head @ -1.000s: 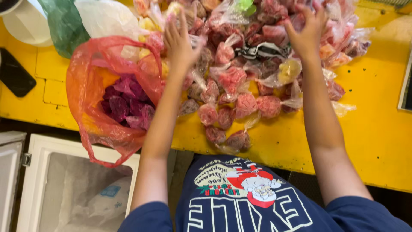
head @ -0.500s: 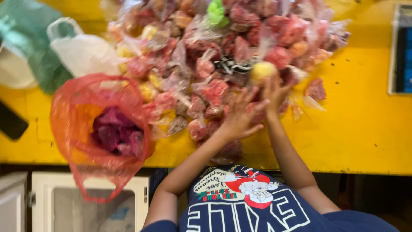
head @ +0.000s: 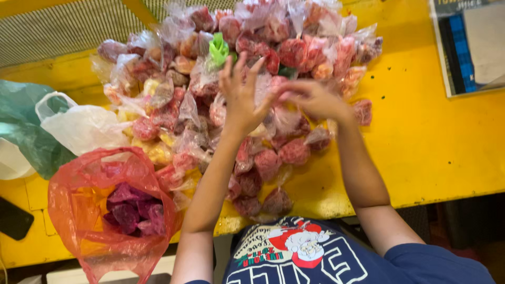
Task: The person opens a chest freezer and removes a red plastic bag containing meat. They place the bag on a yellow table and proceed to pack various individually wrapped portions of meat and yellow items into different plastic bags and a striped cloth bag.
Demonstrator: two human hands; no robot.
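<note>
Roughly left to right, as the head view showed it:
Green bag: a soft, crumpled green plastic bag (head: 26,131) lay at the bench's left edge.
White bag: a thin white carrier bag (head: 84,126) with a loop handle sat just beside it.
Red bag: a translucent red plastic bag (head: 79,210) hung open at the near edge, with purple lumps (head: 131,210) inside.
Pile: many small clear packets (head: 273,52) of pink, red and yellow lumps, knotted and glossy, were heaped over the middle of the yellow bench (head: 431,142).
Left hand: the left hand (head: 242,97) was over the pile, fingers spread wide, holding nothing.
Right hand: the right hand (head: 313,100) was just beside it, fingers pinched on the clear film of a packet (head: 286,118) atop the pile.
Open room: bare yellow surface lay right of the pile, up to a flat panel (head: 468,42) at the far right.
</note>
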